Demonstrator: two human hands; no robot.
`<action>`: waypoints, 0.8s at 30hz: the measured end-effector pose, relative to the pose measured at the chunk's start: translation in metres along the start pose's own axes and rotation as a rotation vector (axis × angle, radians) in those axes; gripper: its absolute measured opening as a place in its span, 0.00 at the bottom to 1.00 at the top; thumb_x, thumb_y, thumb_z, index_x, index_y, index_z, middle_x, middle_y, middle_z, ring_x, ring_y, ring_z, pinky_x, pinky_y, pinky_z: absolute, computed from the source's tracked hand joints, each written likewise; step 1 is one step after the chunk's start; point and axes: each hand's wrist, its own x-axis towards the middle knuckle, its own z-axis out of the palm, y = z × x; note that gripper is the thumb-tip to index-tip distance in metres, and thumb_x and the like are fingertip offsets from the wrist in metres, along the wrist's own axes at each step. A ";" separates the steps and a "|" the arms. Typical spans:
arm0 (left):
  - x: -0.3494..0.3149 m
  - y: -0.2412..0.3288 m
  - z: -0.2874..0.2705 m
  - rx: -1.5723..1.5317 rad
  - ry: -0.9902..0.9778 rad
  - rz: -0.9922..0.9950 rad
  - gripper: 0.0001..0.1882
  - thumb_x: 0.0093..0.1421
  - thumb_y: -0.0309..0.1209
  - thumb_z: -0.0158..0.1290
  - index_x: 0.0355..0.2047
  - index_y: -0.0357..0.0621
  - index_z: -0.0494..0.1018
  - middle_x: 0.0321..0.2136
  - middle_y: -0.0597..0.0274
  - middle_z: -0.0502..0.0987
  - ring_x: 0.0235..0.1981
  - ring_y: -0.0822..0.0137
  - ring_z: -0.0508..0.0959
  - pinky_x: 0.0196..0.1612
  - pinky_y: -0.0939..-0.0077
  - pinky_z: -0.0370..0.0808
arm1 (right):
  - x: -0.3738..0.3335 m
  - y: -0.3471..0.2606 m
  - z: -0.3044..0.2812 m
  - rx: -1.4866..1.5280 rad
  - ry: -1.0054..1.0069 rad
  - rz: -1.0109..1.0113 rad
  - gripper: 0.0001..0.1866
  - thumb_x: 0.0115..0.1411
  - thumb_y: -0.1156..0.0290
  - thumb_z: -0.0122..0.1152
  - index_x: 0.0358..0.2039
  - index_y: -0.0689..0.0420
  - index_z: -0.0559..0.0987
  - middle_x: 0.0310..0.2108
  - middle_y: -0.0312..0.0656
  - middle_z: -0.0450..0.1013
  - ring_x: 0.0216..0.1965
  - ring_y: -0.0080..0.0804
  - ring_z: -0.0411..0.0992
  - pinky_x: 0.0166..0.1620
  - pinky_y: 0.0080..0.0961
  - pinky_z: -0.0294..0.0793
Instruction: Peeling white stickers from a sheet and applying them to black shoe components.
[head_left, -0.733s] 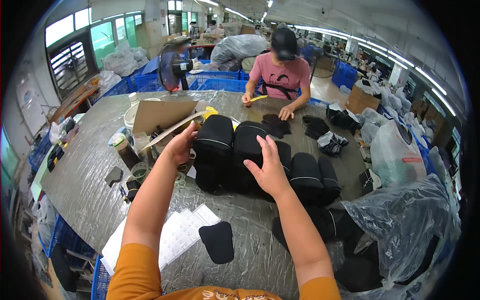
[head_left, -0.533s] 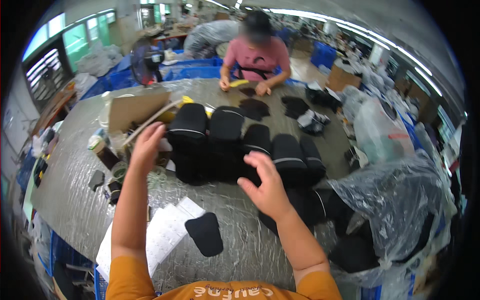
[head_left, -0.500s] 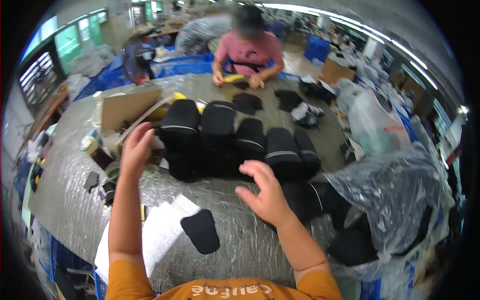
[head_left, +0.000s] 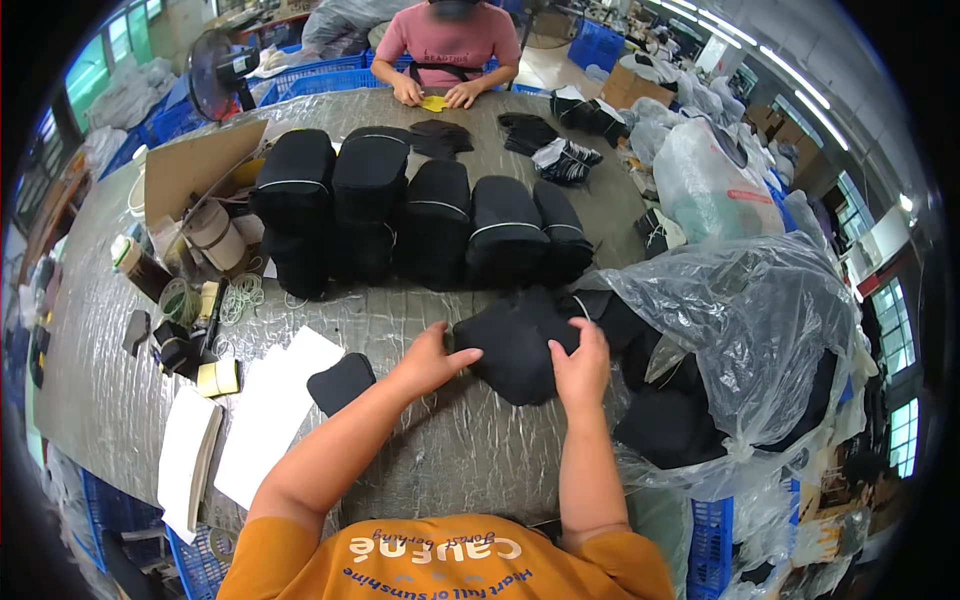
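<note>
Black fabric pieces (head_left: 515, 345) lie in a loose, uneven pile in front of me, close to the tied stacks. At the pile's left edge, my left hand (head_left: 432, 362) grips with thumb and fingers. My right hand (head_left: 580, 368) holds the right edge, its thumb on top of the cloth. Just beyond stand several tall black stacks (head_left: 435, 225) of cut pieces, bound with pale bands. A single black piece (head_left: 342, 383) with rounded corners rests left of my left forearm, beside white paper sheets (head_left: 275, 425).
A clear plastic bag (head_left: 745, 330) with black pieces lies at the right. On the left are a notepad (head_left: 188, 455), a dark bottle (head_left: 140, 268), string (head_left: 242, 298) and a cardboard box (head_left: 200, 170). Across the table, a person in pink (head_left: 447, 50) handles a yellow piece (head_left: 433, 103).
Both hands were raised and open, one left of the stacks, one before them. Now they have come together on black fabric pieces right of centre. My view has also shifted.
</note>
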 end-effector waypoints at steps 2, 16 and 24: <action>0.013 0.013 0.016 0.122 0.082 0.039 0.49 0.46 0.51 0.66 0.59 0.28 0.61 0.53 0.36 0.70 0.55 0.45 0.72 0.57 0.60 0.70 | -0.005 0.006 0.009 0.064 -0.017 0.032 0.17 0.50 0.70 0.68 0.40 0.61 0.76 0.39 0.53 0.74 0.42 0.54 0.72 0.46 0.42 0.71; -0.014 0.025 0.026 0.282 -0.169 0.033 0.42 0.35 0.38 0.72 0.50 0.31 0.70 0.43 0.39 0.77 0.48 0.46 0.77 0.50 0.61 0.74 | -0.058 0.017 0.004 0.365 0.022 -0.017 0.16 0.52 0.76 0.64 0.42 0.62 0.73 0.41 0.52 0.70 0.43 0.53 0.69 0.47 0.40 0.69; -0.050 0.006 -0.002 -0.124 -0.242 -0.089 0.43 0.40 0.28 0.71 0.58 0.33 0.65 0.47 0.49 0.77 0.48 0.58 0.76 0.54 0.69 0.71 | -0.091 0.002 -0.016 0.300 0.093 -0.323 0.12 0.47 0.81 0.62 0.34 0.56 0.77 0.42 0.47 0.70 0.43 0.48 0.69 0.47 0.38 0.70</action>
